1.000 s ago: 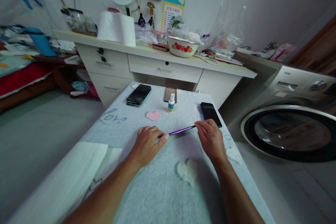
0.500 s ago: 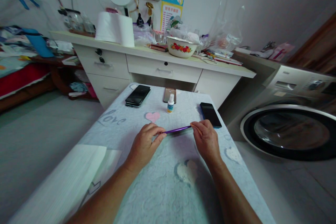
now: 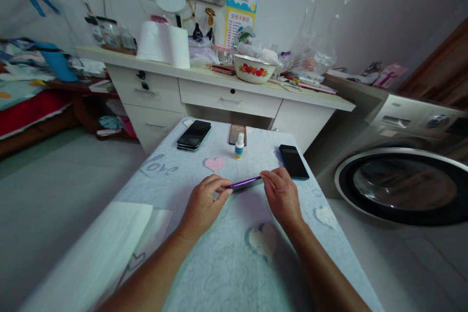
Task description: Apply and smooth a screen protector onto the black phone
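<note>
Between both hands, above the table, is a slim shiny purple phone-like thing (image 3: pixel 244 183). It shows edge-on, so its faces are hidden and I cannot be sure of its kind. My left hand (image 3: pixel 206 200) pinches its left end between thumb and fingers. At its right end my right hand (image 3: pixel 281 192) grips it, with the fingers closed. A small white spray bottle (image 3: pixel 239 148) with a blue and yellow label stands upright beyond it. Behind the bottle lies a brownish-gold phone (image 3: pixel 233 134). A black phone (image 3: pixel 294 162) rests just beyond my right hand.
Stacked phones (image 3: pixel 194 135) lie at the table's far left. A patterned pale cloth (image 3: pixel 219 258) covers the table, with a whitish sheet (image 3: pixel 95 248) along its left side. Past the far edge stands a white desk (image 3: pixel 146 107); a washing machine (image 3: pixel 395 126) is on the right.
My right hand has shifted slightly left, and less of the purple thing's edge shows between the hands. The camera view has moved a little. Both hands keep their hold.
</note>
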`<action>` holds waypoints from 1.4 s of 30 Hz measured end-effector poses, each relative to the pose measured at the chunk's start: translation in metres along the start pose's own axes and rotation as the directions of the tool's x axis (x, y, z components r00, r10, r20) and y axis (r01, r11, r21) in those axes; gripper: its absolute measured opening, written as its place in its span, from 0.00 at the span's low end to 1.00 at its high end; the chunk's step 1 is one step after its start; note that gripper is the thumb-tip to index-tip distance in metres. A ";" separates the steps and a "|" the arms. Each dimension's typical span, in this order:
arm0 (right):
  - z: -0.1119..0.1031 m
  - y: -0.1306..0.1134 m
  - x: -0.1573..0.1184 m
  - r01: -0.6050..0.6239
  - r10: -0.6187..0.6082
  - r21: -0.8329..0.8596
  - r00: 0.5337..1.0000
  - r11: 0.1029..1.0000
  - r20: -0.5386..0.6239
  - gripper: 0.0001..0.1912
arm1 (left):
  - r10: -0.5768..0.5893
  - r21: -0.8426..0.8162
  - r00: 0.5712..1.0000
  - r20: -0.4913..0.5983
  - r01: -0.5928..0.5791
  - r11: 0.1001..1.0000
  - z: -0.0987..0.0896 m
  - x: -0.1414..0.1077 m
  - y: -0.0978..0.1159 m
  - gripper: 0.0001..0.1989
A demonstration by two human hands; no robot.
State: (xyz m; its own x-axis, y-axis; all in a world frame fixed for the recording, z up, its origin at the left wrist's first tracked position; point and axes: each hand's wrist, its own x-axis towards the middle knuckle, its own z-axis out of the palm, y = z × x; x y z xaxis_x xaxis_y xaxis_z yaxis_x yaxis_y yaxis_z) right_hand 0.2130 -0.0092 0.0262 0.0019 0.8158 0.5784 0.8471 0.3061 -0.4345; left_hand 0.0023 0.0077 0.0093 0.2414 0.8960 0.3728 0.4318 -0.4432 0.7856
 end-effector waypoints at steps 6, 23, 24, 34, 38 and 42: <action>-0.002 -0.017 0.002 0.095 -0.096 0.015 0.989 0.995 0.115 0.12 | 0.011 0.011 1.000 -0.006 -0.011 1.000 -0.001 -0.001 0.004 0.06; 0.026 -0.055 -0.015 0.153 -0.173 0.175 0.979 0.973 0.108 0.13 | -0.041 -0.049 0.999 0.009 0.041 0.998 0.002 -0.002 0.003 0.06; 0.026 -0.054 -0.015 0.157 -0.176 0.172 0.979 0.973 0.106 0.14 | -0.045 -0.053 0.999 0.011 0.045 0.998 0.002 -0.002 0.003 0.06; 0.022 -0.030 -0.012 0.151 -0.156 0.120 0.987 0.981 0.039 0.14 | -0.057 -0.060 0.998 -0.004 0.057 0.997 0.003 -0.001 0.004 0.06; 0.018 -0.022 -0.010 0.122 -0.124 0.074 0.992 0.990 0.027 0.13 | -0.055 -0.045 0.998 -0.010 0.054 0.998 0.002 -0.001 0.004 0.06; 0.020 -0.025 -0.010 0.123 -0.125 0.080 0.992 0.989 0.018 0.13 | -0.048 -0.050 0.999 -0.012 0.047 0.998 0.002 -0.001 0.004 0.06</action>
State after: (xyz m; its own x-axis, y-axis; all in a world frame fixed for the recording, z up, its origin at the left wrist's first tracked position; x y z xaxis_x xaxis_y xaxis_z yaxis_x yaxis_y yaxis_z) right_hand 0.1817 -0.0155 0.0174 -0.1135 0.7799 0.6155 0.7954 0.4426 -0.4141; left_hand 0.0054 0.0046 0.0115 0.2101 0.9163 0.3410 0.3984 -0.3987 0.8260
